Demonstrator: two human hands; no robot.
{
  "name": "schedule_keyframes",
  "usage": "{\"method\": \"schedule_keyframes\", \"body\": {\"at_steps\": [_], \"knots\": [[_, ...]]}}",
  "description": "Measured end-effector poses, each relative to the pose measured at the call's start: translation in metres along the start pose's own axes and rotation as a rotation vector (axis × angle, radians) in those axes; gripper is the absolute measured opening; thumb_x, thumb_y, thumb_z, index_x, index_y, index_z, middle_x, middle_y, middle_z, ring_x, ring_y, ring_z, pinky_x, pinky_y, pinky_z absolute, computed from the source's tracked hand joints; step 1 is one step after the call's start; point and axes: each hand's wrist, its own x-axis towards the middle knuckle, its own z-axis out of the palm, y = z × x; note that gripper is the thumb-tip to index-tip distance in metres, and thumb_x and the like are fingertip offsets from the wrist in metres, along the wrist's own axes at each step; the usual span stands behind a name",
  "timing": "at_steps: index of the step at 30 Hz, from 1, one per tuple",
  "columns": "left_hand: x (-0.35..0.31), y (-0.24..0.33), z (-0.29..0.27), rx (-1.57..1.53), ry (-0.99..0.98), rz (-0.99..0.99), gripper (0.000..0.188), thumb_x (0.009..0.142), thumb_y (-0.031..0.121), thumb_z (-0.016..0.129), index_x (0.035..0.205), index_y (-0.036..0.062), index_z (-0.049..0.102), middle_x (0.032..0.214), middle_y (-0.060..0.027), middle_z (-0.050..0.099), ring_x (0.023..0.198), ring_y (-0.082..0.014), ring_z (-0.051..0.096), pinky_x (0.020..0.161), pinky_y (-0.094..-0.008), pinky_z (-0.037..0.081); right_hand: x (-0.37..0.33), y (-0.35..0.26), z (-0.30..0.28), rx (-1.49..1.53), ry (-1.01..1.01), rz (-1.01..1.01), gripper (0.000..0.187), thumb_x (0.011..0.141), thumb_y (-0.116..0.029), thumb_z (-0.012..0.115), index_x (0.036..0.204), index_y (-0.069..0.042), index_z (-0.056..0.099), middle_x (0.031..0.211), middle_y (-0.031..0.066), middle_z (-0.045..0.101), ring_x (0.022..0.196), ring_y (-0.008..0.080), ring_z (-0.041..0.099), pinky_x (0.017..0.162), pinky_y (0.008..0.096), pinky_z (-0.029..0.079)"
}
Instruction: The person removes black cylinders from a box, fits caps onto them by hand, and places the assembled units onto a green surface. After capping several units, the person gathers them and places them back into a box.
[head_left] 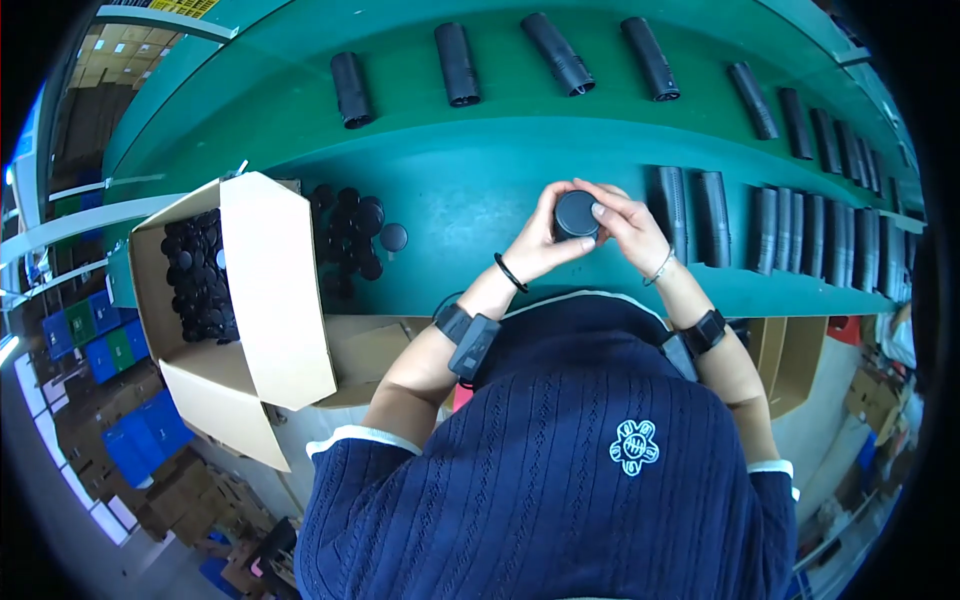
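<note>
My left hand [541, 240] and my right hand [633, 226] meet over the green table, both closed around a black round cap [577, 214]. Its flat face is turned up at me. Whether a tube sits beneath it is hidden by my fingers. My right thumb presses on the cap's edge, while the left fingers wrap its other side. To the left lies a pile of loose black caps [352, 235], with one single cap [394, 237] beside it. Just right of my right hand stand two ribbed black tubes [713, 218], side by side.
An open cardboard box [283, 280] full of black caps stands at the left table edge. More black tubes [812, 235] line the right side. Along the far green strip [400, 75] lie several spaced tubes [457, 64]. Another carton [790, 365] is below the table at right.
</note>
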Motion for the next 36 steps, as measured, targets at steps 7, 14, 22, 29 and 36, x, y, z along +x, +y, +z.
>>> {"method": "schedule_keyframes", "body": {"at_steps": [7, 14, 22, 29, 36], "knots": [[0.002, 0.002, -0.003, -0.224, 0.023, -0.058, 0.057, 0.083, 0.01, 0.063, 0.129, 0.0062, 0.031, 0.115, -0.009, 0.046, 0.109, -0.0171, 0.049, 0.09, -0.0308, 0.045, 0.007, 0.001, 0.01, 0.125, -0.027, -0.045, 0.037, 0.093, -0.012, 0.049, 0.129, -0.007, 0.052, 0.117, 0.0061, 0.05, 0.092, 0.0122, 0.056, 0.072, 0.0234, 0.052], [0.009, -0.013, -0.006, -0.135, 0.001, -0.014, 0.062, 0.078, 0.01, 0.071, 0.124, 0.006, 0.03, 0.116, -0.0091, 0.044, 0.112, -0.0175, 0.046, 0.092, -0.0306, 0.043, 0.008, 0.0, 0.001, 0.188, -0.003, -0.014, 0.037, 0.091, -0.015, 0.056, 0.127, -0.006, 0.054, 0.106, 0.0024, 0.05, 0.095, 0.0125, 0.055, 0.077, 0.0246, 0.051], [0.009, -0.006, -0.011, 0.118, -0.023, 0.017, 0.072, 0.071, 0.018, 0.079, 0.121, 0.0066, 0.029, 0.115, -0.0112, 0.045, 0.11, -0.0183, 0.047, 0.092, -0.0323, 0.041, 0.005, -0.003, 0.002, 0.273, -0.036, 0.088, 0.037, 0.092, -0.021, 0.055, 0.127, -0.009, 0.054, 0.106, -0.0007, 0.049, 0.085, 0.0069, 0.053, 0.074, 0.0226, 0.05], [0.019, 0.004, -0.002, 0.151, -0.093, 0.087, 0.08, 0.066, 0.022, 0.082, 0.124, 0.0055, 0.03, 0.119, -0.0131, 0.043, 0.115, -0.0232, 0.045, 0.098, -0.0358, 0.037, 0.009, 0.003, -0.022, 0.249, -0.05, 0.078, 0.036, 0.091, -0.019, 0.056, 0.126, -0.011, 0.056, 0.105, -0.0014, 0.051, 0.082, 0.0059, 0.053, 0.07, 0.0212, 0.052], [0.022, -0.018, -0.011, 0.185, -0.037, -0.038, 0.085, 0.074, 0.018, 0.077, 0.136, -0.0012, 0.022, 0.128, -0.0179, 0.041, 0.12, -0.0245, 0.044, 0.099, -0.0353, 0.037, 0.021, -0.003, -0.024, 0.134, -0.026, 0.09, 0.051, 0.09, -0.024, 0.057, 0.137, -0.011, 0.042, 0.121, 0.0046, 0.052, 0.081, 0.0078, 0.055, 0.065, 0.0222, 0.05]]}}
